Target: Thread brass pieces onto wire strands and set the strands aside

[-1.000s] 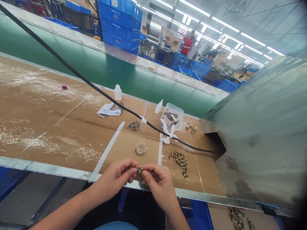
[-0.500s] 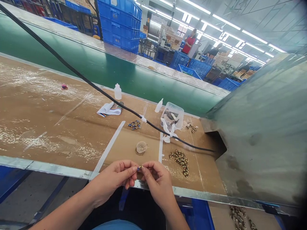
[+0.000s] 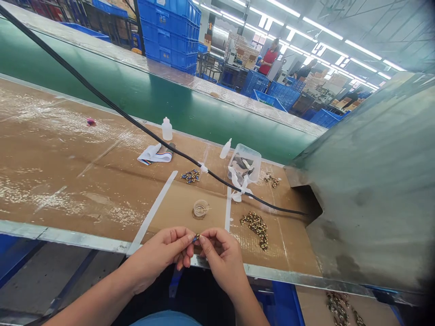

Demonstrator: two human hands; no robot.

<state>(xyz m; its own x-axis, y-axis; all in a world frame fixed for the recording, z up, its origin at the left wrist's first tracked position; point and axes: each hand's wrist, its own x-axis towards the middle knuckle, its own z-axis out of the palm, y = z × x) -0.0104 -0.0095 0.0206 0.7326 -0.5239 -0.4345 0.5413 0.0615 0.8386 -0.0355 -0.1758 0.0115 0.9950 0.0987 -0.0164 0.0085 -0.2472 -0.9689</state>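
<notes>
Left hand (image 3: 159, 257), fingertips pinching a tiny blue-and-gold beaded piece (image 3: 196, 238) against those of the right hand (image 3: 222, 259), over the near edge of a brown cardboard bench top (image 3: 84, 181); clear round plastic cup (image 3: 201, 208) just beyond; loose heap of gold-and-black links (image 3: 255, 231) farther right.

Matt, rough brown cardboard (image 3: 68, 181) covers the counter, edged by a smooth galvanized steel strip (image 3: 78, 238). The glossy chain links (image 3: 256, 231) look metallic. The squeeze bottle (image 3: 166, 130) and tub (image 3: 245, 158) are translucent plastic, the cable (image 3: 136, 121) matt black rubber, and the conveyor belt (image 3: 136, 99) smooth, glossy green.
</notes>
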